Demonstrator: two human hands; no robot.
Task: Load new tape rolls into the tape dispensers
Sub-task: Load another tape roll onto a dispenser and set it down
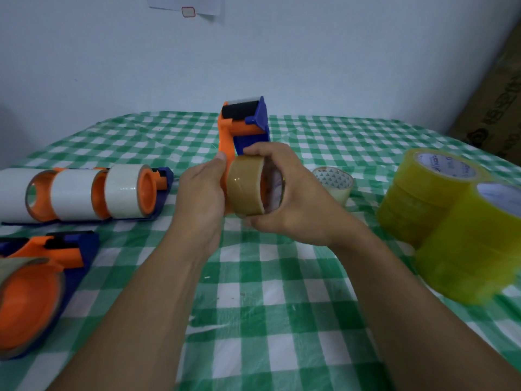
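Green-&-white checked plastic cloth (267, 320) covers the tabletop. Nearest, bottom L: an orange-&-blue plastic tape dispenser loaded w/ a brown roll (28, 303), lying on its side, partly cut off by the frame edge. Near R: a blurred stack of yellow-tinted clear tape rolls (479, 249), touching a second yellow-tinted stack (423, 198) just behind it.

Mid-tabletop, both forearms reach in. The left hand (203, 193) grips the orange frame of an upright orange-&-blue handheld tape dispenser (245, 122), thumb laid up along the orange edge. Black roller & blue guard are on top; its base is hidden behind the hands. The right hand (284, 198) wraps the brown packing-tape roll (245, 187), fingers curled over the top, thumb under. The roll stands on edge btwn the two hands, flat side against the dispenser's orange side, w/ orange showing thru its core. Can't tell if it is fully seated.

Further L: a row of three white tape rolls on orange hubs (84, 190), side by side on blue bases. Just beyond the right hand: a small clear tape roll w/ printed white core (335, 182), flat on the cloth. Back: pale wall (338, 52) w/ a white paper sheet (186, 7) up top, brown cardboard box (496, 108) far R.
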